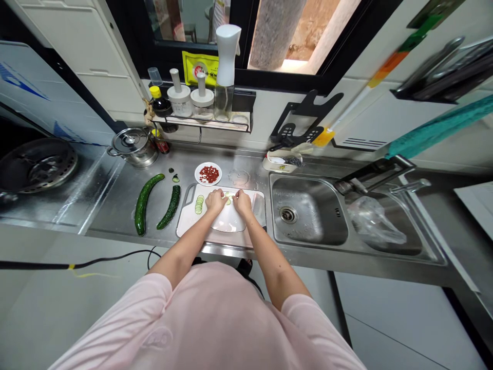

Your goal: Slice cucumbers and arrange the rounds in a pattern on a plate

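My left hand [215,201] and my right hand [242,202] are close together over the far part of a white plate [228,222]. Their fingers are curled in on pale green cucumber slices [228,197], partly hidden by the fingertips. Beneath the plate lies a white cutting board [188,218] with a grey handle. A short row of overlapping cucumber slices [199,204] rests on the board, left of my left hand. By the board's right edge is a flat shiny thing [259,206], perhaps a blade.
Two whole-looking cucumbers, a long one [145,204] and a shorter one [170,207], lie left of the board. Behind it stands a small dish of chopped red pieces [208,174]. A lidded pot [134,146] is at back left; a steel sink [308,209] opens at right.
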The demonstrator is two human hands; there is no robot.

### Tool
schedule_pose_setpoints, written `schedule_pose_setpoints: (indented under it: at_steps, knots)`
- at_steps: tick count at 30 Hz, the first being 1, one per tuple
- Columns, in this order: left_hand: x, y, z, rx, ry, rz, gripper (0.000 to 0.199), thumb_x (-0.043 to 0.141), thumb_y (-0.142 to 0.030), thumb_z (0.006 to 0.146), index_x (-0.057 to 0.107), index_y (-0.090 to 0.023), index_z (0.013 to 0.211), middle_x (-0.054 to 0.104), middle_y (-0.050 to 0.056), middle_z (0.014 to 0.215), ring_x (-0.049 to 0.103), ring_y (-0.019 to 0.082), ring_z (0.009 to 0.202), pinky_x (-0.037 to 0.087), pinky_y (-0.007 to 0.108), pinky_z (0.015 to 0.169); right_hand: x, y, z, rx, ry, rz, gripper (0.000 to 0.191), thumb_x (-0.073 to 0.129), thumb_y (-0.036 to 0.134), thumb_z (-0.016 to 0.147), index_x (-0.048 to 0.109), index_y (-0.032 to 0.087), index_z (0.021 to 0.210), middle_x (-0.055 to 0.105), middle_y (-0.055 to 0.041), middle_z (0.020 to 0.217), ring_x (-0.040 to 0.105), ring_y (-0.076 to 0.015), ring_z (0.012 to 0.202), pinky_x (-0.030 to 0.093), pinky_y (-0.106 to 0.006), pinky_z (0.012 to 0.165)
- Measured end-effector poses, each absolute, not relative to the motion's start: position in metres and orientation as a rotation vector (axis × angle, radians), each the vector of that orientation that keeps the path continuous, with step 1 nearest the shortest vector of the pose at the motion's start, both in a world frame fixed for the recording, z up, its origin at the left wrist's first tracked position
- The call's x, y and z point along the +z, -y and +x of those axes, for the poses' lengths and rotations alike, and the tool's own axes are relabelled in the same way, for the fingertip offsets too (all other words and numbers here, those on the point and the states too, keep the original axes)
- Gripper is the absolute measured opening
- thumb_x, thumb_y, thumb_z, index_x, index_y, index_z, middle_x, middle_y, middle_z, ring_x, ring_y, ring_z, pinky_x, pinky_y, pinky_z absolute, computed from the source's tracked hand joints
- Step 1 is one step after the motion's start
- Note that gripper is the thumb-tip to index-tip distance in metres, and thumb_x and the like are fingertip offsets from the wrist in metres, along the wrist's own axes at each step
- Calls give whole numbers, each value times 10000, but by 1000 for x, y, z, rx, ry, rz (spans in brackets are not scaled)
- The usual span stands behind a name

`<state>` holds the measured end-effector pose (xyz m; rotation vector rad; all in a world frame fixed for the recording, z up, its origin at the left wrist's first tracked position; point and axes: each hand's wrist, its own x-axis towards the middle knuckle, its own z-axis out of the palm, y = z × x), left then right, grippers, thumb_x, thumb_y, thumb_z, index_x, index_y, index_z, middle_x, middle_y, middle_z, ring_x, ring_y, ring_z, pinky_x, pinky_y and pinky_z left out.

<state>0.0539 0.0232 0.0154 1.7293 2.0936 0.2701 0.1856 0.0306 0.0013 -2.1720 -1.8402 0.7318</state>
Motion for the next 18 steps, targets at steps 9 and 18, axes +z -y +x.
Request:
schedule_pose_setpoints:
  at_steps: [9,18]
  knots:
    - [10,-24,53,293,-2079,1743,189,599,-407,785,601,-241,873,624,45,1003,563,217,956,391,300,754,0,-30,186,738,1826,-2193,195,519,296,861,555,189,1019,658,-93,936,596,-200,892,379,-248,700]
    - [14,-23,52,289,-2072,1736,210,576,-435,795,636,-247,865,635,45,1014,571,209,957,399,294,772,0,-29,186,736,1815,-2178,220,516,316,852,557,189,1026,659,-89,929,600,-208,876,386,-252,691]
